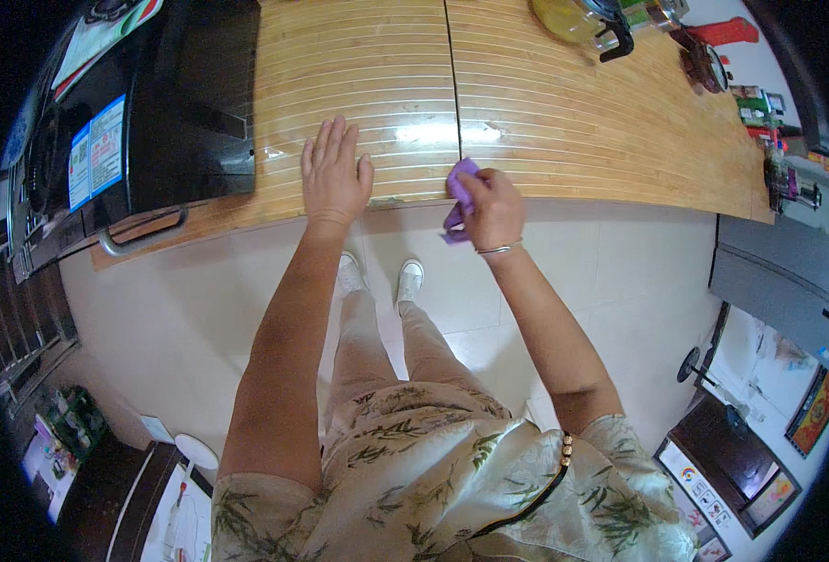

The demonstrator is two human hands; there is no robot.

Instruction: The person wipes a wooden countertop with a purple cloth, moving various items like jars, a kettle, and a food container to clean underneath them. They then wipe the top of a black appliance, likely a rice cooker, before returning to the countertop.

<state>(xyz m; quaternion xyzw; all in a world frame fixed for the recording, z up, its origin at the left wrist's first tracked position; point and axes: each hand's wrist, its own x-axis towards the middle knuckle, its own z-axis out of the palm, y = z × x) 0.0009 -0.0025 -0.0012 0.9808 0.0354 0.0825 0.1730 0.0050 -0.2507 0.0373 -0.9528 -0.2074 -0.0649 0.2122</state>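
Observation:
My left hand [336, 178] lies flat on the striped wooden table [358, 56], near its front edge, with the fingers stretched out and nothing held. A purple cloth [463, 174] is bunched in my right hand [496, 211], whose fingers are closed round it at the table's front edge. Part of the cloth rests at the tabletop beside the dark seam between two boards, and a loose end hangs below the edge. A thin bracelet circles my right wrist.
A black oven-like appliance [190, 112] with a handle stands at the left. At the back right are a glass pitcher [569, 21] with yellowish liquid, a red-handled item [722, 32] and several small bottles. A grey cabinet [780, 272] is beyond the right end.

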